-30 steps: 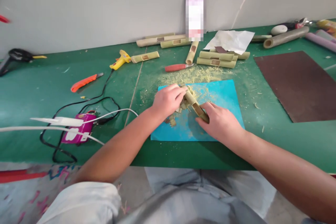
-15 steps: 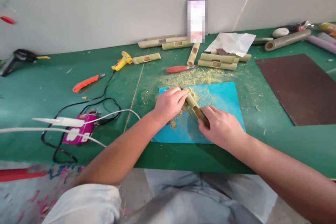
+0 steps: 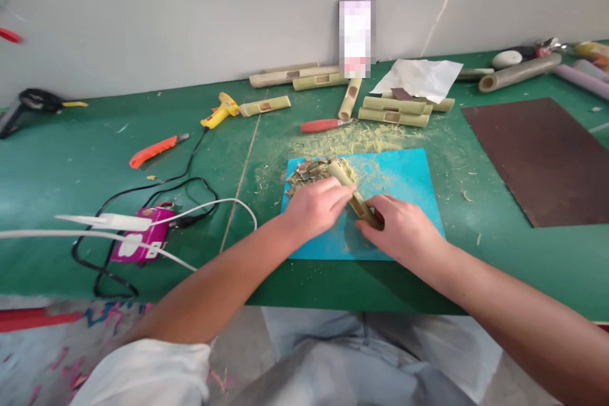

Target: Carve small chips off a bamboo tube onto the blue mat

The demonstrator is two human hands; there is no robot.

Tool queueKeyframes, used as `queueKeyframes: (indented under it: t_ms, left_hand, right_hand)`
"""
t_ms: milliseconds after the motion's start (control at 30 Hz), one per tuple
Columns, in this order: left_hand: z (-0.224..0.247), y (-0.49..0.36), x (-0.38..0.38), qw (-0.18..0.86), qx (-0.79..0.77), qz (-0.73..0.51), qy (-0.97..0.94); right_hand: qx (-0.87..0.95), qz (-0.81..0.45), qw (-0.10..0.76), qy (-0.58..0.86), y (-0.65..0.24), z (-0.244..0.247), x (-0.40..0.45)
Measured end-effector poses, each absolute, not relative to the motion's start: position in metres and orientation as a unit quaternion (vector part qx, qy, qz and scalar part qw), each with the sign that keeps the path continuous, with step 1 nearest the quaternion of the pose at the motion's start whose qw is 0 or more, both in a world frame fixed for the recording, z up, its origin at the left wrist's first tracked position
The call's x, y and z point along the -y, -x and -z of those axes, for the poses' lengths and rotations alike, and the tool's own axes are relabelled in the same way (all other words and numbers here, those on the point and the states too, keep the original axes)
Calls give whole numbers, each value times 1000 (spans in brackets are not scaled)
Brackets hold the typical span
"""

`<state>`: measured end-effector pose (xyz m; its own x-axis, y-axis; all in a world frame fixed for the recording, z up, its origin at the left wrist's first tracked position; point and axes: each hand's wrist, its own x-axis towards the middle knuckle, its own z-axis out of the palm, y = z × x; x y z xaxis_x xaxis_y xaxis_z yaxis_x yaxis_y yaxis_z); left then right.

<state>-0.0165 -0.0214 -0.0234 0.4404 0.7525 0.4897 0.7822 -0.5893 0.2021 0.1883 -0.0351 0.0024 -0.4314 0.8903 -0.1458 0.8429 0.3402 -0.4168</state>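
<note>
A pale green bamboo tube [image 3: 340, 172] with a rectangular cutout lies slanted over a blue sheet [image 3: 409, 190]. My right hand [image 3: 394, 222] grips its near end, thumb and fingers wrapped around it. My left hand [image 3: 320, 204] is closed, fingertips pressed together against the tube's middle beside the cutout. Whatever may be between those fingers and the bamboo is hidden. A heap of brownish-green scraps [image 3: 307, 174] sits on the sheet's far left corner, behind my left hand. Yellowish shavings [image 3: 366, 137] are scattered beyond the sheet.
Further back lie a red-handled knife [image 3: 321, 125], several cut bamboo tubes [image 3: 392, 117] and white paper [image 3: 419, 78]. On the right is a dark brown sheet [image 3: 537, 158]. To the left are an orange utility knife [image 3: 155, 152], a yellow glue gun [image 3: 221, 111] and cables around a purple box [image 3: 143, 235].
My left hand has slid from the tube's far end toward me, to its middle, uncovering the far end and the scrap heap. My right hand keeps its grip at nearly the same spot.
</note>
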Motion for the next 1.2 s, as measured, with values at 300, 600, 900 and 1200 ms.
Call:
queueKeyframes:
  t_ms: [300,600,900,1200]
  left_hand:
    - [22,12,26,70,453,272,846]
    - [19,10,28,93,457,263,844]
    - [22,11,26,68,470,277,835]
    - [23,16,21,45,448,276,849]
  right_hand:
    - [820,-215,46,528,-188,-4,36]
    - [820,-217,44,528,-187,-4,36]
    - [820,-215,49,528,-189,-1,35]
    - [818,-227,53,526,-188,-2,35]
